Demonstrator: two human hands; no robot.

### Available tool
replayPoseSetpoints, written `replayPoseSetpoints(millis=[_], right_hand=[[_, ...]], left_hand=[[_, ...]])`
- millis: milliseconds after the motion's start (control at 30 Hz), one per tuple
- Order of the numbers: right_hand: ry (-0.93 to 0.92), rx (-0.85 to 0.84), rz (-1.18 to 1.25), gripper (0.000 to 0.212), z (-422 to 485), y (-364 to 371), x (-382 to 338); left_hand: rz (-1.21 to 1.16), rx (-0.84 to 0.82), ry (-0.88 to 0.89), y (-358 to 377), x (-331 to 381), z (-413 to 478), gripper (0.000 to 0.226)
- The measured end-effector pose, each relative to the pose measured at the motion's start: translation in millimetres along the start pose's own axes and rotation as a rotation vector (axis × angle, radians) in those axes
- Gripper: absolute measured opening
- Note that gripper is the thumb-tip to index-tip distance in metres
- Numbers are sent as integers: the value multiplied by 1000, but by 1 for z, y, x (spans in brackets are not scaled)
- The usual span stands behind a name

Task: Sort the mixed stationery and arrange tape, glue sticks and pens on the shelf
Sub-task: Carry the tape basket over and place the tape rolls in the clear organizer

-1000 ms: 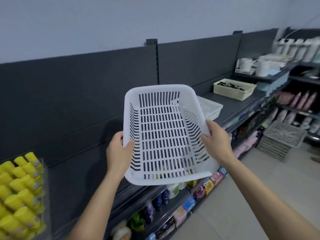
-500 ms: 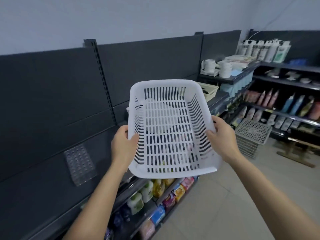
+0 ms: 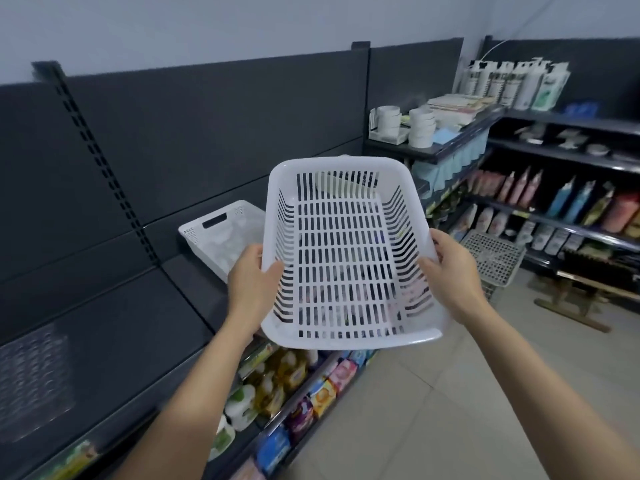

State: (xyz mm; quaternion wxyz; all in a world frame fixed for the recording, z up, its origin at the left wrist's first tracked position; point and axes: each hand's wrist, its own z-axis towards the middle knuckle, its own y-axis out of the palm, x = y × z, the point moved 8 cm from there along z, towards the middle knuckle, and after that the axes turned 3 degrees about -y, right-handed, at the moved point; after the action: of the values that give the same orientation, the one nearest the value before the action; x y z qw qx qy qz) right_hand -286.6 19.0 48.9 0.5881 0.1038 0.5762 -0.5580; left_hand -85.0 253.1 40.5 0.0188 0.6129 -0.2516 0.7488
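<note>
Since left grip point(image 3: 254, 285) and right grip point(image 3: 453, 275) each clasp side rim of empty white basket point(image 3: 346, 258), carried between them, you lower it level onto shelf point(image 3: 138, 341) left of left grip, beside white bin point(image 3: 225, 233).

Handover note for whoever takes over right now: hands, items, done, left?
Left hand: grips the left rim of the white slotted basket.
Right hand: grips its right rim.
Basket is empty, held up beside the dark shelf. A second white bin sits on that shelf.
No tape, glue sticks or pens clearly in view.
Done: nothing visible.
Left: all sorting and arranging.
</note>
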Motion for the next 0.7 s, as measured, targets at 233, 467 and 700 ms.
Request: replayPoseSetpoints(millis=[233,467,700], right_hand=[[-46,-56,-19,28,93,5,29],[-83,-137,-62,23,202,30,47],[-177,-250,-47,24,274,75,67]], left_hand=[[16,-5,-3,61,6,77,15],[25,41,-76,106,3,161,13],[85,131,-150,120,-4,204,18]])
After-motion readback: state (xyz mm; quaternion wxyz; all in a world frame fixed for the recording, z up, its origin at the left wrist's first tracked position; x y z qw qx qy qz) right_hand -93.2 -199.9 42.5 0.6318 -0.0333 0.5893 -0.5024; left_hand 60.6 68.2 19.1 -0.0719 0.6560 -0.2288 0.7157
